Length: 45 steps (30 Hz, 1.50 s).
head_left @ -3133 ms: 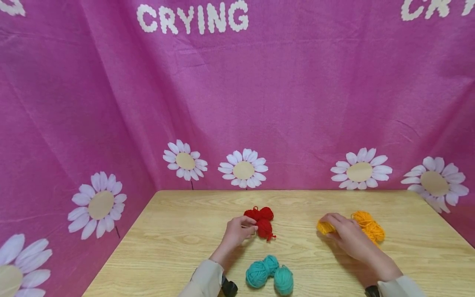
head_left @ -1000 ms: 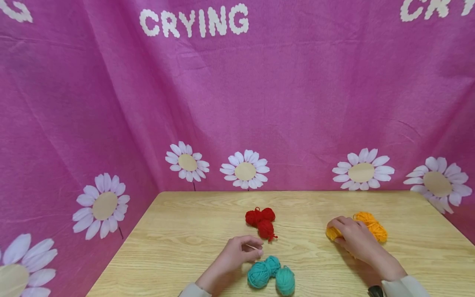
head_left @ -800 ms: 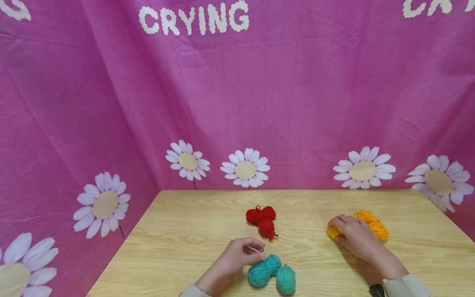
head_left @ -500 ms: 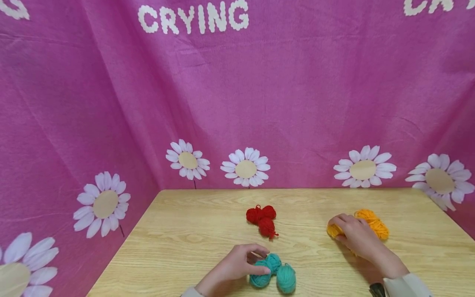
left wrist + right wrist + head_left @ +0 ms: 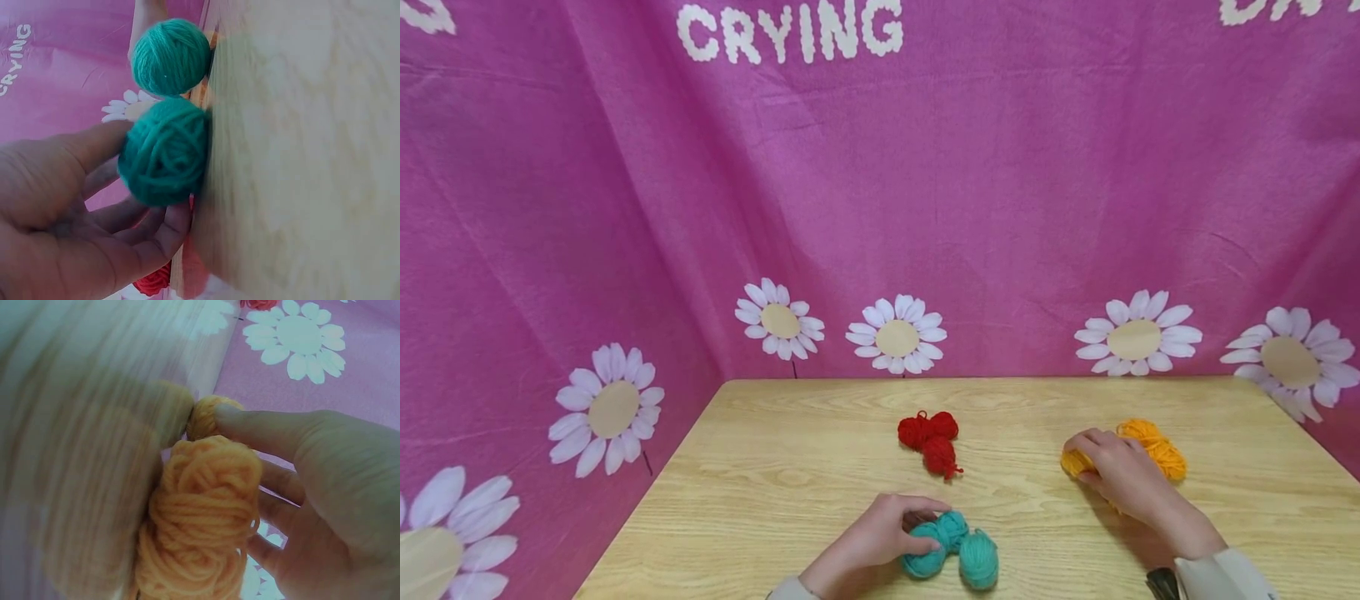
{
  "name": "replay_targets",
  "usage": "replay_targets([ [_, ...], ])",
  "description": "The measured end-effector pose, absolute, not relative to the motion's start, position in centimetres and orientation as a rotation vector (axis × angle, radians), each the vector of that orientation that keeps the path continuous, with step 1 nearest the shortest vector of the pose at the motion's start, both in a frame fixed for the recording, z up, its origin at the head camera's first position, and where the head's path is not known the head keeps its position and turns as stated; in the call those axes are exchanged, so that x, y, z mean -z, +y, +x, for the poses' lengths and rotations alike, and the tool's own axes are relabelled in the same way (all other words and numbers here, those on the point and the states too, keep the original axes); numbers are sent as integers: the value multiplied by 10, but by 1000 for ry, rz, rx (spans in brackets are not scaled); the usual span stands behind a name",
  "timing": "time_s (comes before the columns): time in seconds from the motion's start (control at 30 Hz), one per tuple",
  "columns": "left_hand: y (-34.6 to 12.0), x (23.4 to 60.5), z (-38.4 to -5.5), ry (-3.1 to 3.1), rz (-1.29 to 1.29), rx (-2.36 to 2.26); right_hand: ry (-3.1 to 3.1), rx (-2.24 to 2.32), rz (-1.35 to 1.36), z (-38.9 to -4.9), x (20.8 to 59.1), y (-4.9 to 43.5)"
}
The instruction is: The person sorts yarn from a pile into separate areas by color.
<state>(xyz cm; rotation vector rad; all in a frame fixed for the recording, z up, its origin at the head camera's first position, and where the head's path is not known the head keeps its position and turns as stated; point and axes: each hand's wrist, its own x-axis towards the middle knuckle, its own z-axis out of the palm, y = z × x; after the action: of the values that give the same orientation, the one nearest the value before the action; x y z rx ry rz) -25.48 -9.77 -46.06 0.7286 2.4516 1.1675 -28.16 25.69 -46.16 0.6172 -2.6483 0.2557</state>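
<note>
Near the front of the wooden table, my left hand (image 5: 883,533) grips the leftmost ball of teal yarn (image 5: 923,563). The left wrist view shows thumb and curled fingers around this ball (image 5: 164,153). Two more teal balls lie close by, one behind it and one to its right (image 5: 979,560). Over on the right, my right hand (image 5: 1123,479) holds a small ball of yellow yarn (image 5: 1073,463), its thumb pressed on the ball (image 5: 206,415) in the right wrist view. Thicker yellow-orange yarn (image 5: 1159,450) lies beside that hand, partly hidden by it.
Three balls of red yarn (image 5: 938,457) sit bunched together behind the teal group. The light wooden table (image 5: 760,467) meets a pink-purple cloth backdrop (image 5: 985,208) with printed daisies and white letters at its back and left.
My left hand has left the red yarn, come forward to the teal group and taken hold of a ball. My right hand has shifted slightly right with its yellow ball, then stayed there.
</note>
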Motion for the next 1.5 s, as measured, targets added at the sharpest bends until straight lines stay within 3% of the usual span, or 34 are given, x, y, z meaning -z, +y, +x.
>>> replay_targets([
  [0.67,-108,465,-259,2219,313,-1616,-2634,-266,634,-283,463,258],
  [1.5,-151,463,-278,2425,273,-1701,-2653,-262,621,-282,462,258],
])
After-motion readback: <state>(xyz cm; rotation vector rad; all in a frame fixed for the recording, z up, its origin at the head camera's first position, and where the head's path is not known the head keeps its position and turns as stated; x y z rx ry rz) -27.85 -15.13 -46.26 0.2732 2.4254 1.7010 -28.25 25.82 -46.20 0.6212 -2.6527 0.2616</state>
